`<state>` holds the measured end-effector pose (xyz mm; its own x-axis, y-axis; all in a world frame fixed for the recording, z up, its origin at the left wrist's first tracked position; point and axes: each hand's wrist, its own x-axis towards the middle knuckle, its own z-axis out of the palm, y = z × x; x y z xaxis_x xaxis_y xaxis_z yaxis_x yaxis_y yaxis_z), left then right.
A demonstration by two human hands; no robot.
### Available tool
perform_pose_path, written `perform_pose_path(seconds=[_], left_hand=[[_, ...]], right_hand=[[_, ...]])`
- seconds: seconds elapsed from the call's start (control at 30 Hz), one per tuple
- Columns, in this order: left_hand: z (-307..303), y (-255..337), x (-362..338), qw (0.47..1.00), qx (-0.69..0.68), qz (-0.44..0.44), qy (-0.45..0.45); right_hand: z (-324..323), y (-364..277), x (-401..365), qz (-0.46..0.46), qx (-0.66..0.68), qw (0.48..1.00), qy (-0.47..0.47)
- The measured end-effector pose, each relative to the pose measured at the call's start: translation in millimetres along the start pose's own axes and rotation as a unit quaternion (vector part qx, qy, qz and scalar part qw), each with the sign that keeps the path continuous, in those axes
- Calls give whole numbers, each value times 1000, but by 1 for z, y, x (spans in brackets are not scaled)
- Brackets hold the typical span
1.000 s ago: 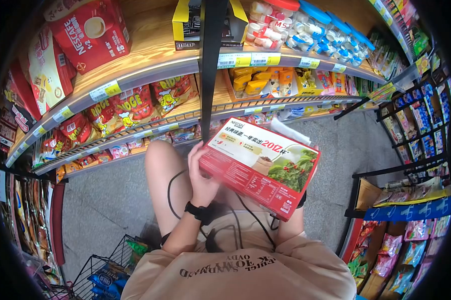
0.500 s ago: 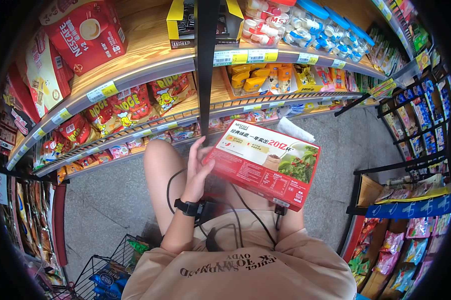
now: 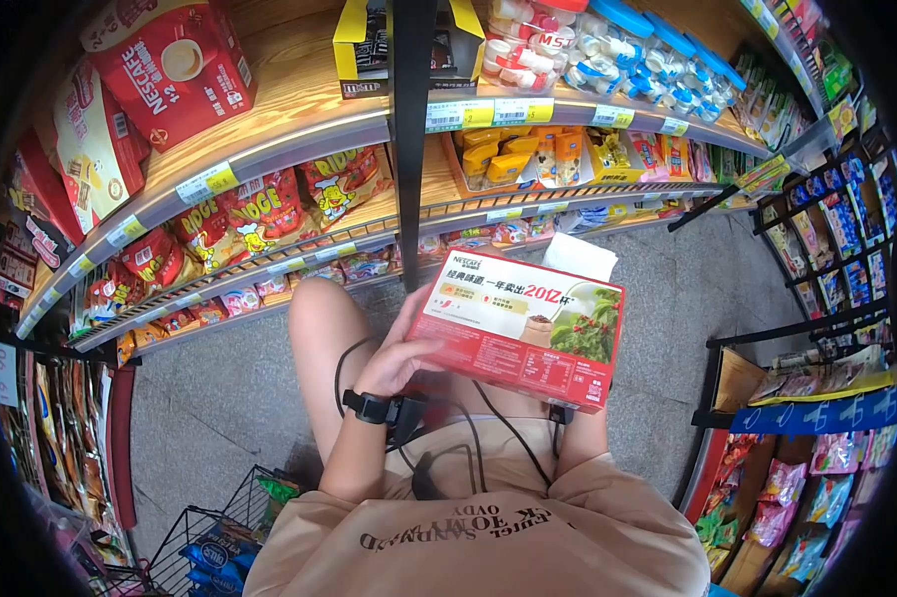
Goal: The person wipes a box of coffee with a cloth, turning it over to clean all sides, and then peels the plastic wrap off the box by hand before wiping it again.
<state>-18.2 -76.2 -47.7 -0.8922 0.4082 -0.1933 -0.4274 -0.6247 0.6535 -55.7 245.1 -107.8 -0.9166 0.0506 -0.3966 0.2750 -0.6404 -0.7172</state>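
A red and white Nescafé coffee box is held up over my lap, its printed face towards me and slightly tilted. My left hand, a dark watch on its wrist, is closed on the box's left end, thumb over the front and fingers partly behind. My right forearm runs up beneath the box's right end; that hand supports it from below, its fingers hidden. A white sheet or wrapper sticks out past the box's far edge; what holds it is hidden.
A shelf with snack bags, candy jars and another Nescafé box curves ahead. A black upright post stands before it. A wire basket with packets is at lower left; snack racks stand right. Black cables cross my lap.
My left hand has gone from spread fingers beside the box to a grip on its left end. The box has shifted slightly left, and more of the white sheet shows behind it.
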Motion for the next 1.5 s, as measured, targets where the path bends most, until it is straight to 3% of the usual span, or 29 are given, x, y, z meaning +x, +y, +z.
perform_pose_path(seconds=[0.5, 0.6, 0.67, 0.77, 0.93, 0.97, 1.0, 1.03, 1.07, 1.13, 1.17, 1.3, 1.43, 1.5], left_hand=[[2, -12, 5, 997, -16, 57, 43], [7, -10, 6, 993, -11, 90, 71], [9, -7, 6, 990, 11, 92, 106], [10, -8, 6, 985, 42, 118, 122], [10, -15, 10, 972, 110, 171, 117], [12, -14, 10, 972, 117, 170, 114], [17, -11, 9, 971, 124, 170, 112], [19, -10, 8, 971, 131, 169, 109], [19, -9, 8, 972, 129, 165, 106], [18, -9, 7, 974, 126, 158, 102], [17, -10, 6, 973, 130, 166, 93], [14, -12, 4, 967, 154, 189, 73], [20, -10, 1, 958, 182, 210, 64], [21, -10, 2, 957, 186, 215, 53]], right_hand=[[-20, -23, 15, -14, -17, 1000, -20], [0, -38, 11, -127, 82, 980, 128], [3, -48, 1, -234, -8, 960, 153], [18, -70, -21, -296, -112, 940, 128], [44, -60, -31, -368, -391, 836, 111], [74, -51, -42, -359, -427, 823, 108], [91, -49, -55, -258, -580, 766, 100], [105, -31, -56, -358, -594, 718, 56], [116, -21, -62, -363, -639, 678, 15], [134, -4, -78, -356, -678, 637, -90], [146, 0, -86, -308, -680, 651, -139], [165, 10, -96, -299, -718, 552, -300], [158, -4, -68, -285, -783, 514, -204], [139, -18, -46, -286, -780, 545, -111]])
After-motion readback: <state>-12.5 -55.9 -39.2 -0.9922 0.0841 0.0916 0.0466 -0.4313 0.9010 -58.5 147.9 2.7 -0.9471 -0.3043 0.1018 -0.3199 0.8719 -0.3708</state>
